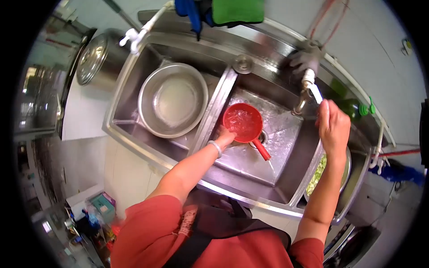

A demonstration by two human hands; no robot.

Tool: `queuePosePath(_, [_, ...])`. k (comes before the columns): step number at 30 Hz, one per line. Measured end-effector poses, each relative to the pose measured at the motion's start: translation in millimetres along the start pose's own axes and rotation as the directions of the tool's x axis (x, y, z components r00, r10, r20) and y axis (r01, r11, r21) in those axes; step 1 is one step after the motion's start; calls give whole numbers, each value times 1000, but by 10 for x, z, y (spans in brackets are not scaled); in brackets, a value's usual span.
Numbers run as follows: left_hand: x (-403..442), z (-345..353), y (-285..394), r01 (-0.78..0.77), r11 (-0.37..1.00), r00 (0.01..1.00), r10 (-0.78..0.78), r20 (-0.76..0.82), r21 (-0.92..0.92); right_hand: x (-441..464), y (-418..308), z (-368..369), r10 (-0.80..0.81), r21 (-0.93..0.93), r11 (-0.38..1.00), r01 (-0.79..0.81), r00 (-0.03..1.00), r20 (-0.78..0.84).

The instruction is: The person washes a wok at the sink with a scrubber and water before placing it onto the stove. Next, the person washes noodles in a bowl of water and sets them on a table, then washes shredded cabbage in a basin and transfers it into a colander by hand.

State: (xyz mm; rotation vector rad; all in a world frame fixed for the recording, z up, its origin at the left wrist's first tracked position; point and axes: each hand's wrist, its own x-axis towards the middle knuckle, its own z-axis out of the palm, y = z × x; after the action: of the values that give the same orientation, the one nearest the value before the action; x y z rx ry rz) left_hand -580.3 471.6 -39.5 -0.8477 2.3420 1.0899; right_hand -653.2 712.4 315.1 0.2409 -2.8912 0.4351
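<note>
A red plastic water dipper (243, 121) with a short handle is in the middle sink basin (279, 172), with water in its bowl. My left hand (226, 136) is closed on the dipper's near-left rim. Water lies and splashes on the basin floor around it, and a thin stream shows near the handle's end. My right hand (334, 125) is up at the tap (303, 102), its fingers closed at the end of the white tap lever (316, 94). The tap's spout stands to the right of the dipper, apart from it.
A large steel bowl (196, 100) stands in the left basin. Under my right forearm, chopped green vegetables (316, 176) sit in a container in the right basin. A green bottle (351, 108) stands behind my right hand. A lidded steel pot (96, 58) is at left; cloths (237, 11) hang above.
</note>
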Motion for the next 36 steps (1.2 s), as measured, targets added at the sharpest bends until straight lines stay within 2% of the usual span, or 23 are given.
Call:
queuePosePath(1, [293, 202, -333, -7, 862, 923, 201, 329, -506, -77, -182, 25, 86, 140, 986, -90, 996, 30])
queuePosePath(3, [-261, -458, 392, 563, 634, 750, -122, 651, -530, -200, -352, 195, 216, 362, 915, -178, 974, -69])
queuePosePath(4, [-119, -280, 275, 514, 615, 766, -17, 642, -597, -237, -401, 287, 261, 479, 861, -169, 957, -130])
queuePosePath(5, [5, -53, 208, 455, 633, 837, -65, 544, -626, -268, -414, 333, 273, 538, 827, -164, 953, -129])
queuePosePath(9, [149, 155, 480, 390, 587, 832, 106, 545, -709, -460, -370, 548, 284, 755, 646, -113, 954, -100])
queuePosePath(10, [330, 405, 396, 363, 611, 788, 202, 581, -704, -544, -341, 697, 265, 777, 619, -112, 961, -73])
queuePosePath(13, [183, 415, 673, 422, 670, 675, 218, 705, -611, -823, -462, 1073, 353, 803, 541, -250, 934, 53])
queuePosePath(15, [104, 358, 745, 358, 767, 627, 225, 746, -533, -1047, -483, 1315, 393, 761, 551, -343, 911, 126])
queuePosePath(16, [113, 313, 740, 141, 859, 574, 334, 748, -492, -1122, -517, 1400, 397, 732, 581, -357, 909, 128])
queuePosePath(18, [35, -1, 833, 40, 887, 585, 353, 730, -460, -1269, -569, 1598, 346, 729, 546, -413, 903, 253])
queuePosePath(21, [33, -816, 700, -268, 655, 575, 697, 429, -707, -1316, -850, 1903, 250, 724, 507, -467, 884, 395])
queuePosePath(22, [6, -1348, 662, -151, 592, 564, 709, 423, -792, -1250, -1052, 1991, 216, 739, 486, -466, 884, 415])
queuePosePath(24, [336, -1918, 316, -215, 643, 749, 592, 298, -735, -1066, -1509, 2211, 145, 802, 379, -462, 885, 442])
queuePosePath(25, [626, -2083, 33, -167, 523, 799, 569, 196, -836, -939, -1754, 2327, 70, 807, 396, -437, 891, 448])
queuePosePath(26, [950, -2256, -308, -428, 706, 848, 529, 19, -564, -800, -2032, 2434, 16, 817, 324, -477, 866, 499])
queuePosePath(27, [1020, -2589, -497, -405, 855, 911, 408, -63, -323, -676, -2297, 2603, -27, 815, 158, -558, 822, 568])
queuePosePath(29, [1335, -3022, -868, -261, 964, 963, 263, -55, 53, -544, -2663, 3183, 62, 664, 85, -743, 669, 740])
queuePosePath(30, [1471, -3139, -967, -266, 963, 962, 268, -49, 48, -439, -2834, 3439, 144, 559, 64, -827, 562, 814])
queuePosePath(32, [1775, -3306, -1137, -182, 939, 980, 198, -27, 291, -387, -2876, 4217, 143, 403, -117, -907, 387, 911])
queuePosePath(33, [1877, -3399, -1115, -193, 927, 980, 198, 17, 323, -338, -2938, 4398, 150, 401, -119, -908, 383, 912])
queuePosePath(34, [2023, -3435, -1130, -195, 927, 980, 196, 27, 320, -293, -2995, 4567, 286, 300, -143, -943, 250, 925])
queuePosePath(35, [2167, -3435, -1138, -283, 896, 957, 287, 41, 343, -259, -3032, 4735, 412, 197, -181, -964, 108, 905])
queuePosePath(36, [2317, -3407, -1150, -367, 857, 926, 372, 58, 362, -236, -3062, 4911, 421, 188, -181, -965, 97, 902])
